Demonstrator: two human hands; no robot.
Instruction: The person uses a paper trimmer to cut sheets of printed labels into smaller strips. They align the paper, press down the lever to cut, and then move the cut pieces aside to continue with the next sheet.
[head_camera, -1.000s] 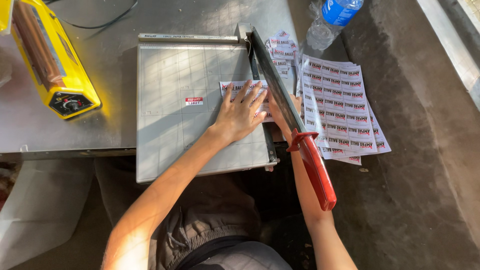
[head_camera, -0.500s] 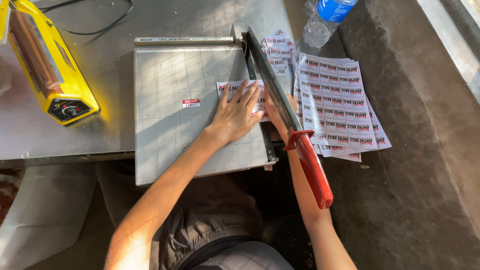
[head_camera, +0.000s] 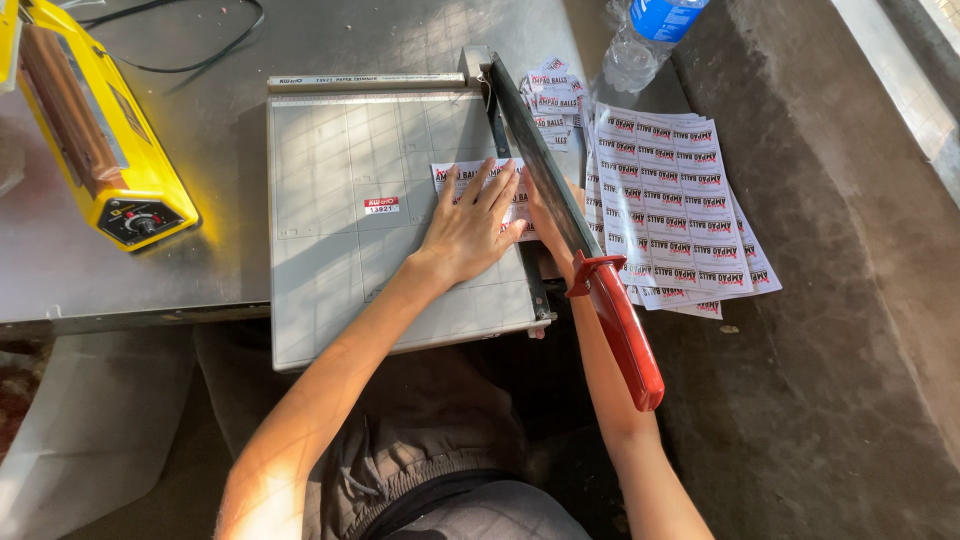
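A grey guillotine paper cutter (head_camera: 340, 270) sits on a metal table. Its blade arm with a red handle (head_camera: 625, 335) is raised at an angle. My left hand (head_camera: 470, 225) lies flat, fingers spread, pressing a strip of printed labels (head_camera: 445, 175) onto the cutter bed beside the blade. My right hand (head_camera: 543, 218) reaches in under the blade arm and touches the strip's right end. The arm hides most of that hand, so its grip cannot be made out.
A stack of printed label sheets (head_camera: 680, 200) lies right of the cutter, with small cut labels (head_camera: 555, 100) behind the blade. A plastic water bottle (head_camera: 650, 35) stands at the back. A yellow heat sealer (head_camera: 100, 140) and black cable (head_camera: 190, 60) are at the left.
The view has shifted slightly. Both hands stay on the label strip at the blade, and the blade arm stays raised.
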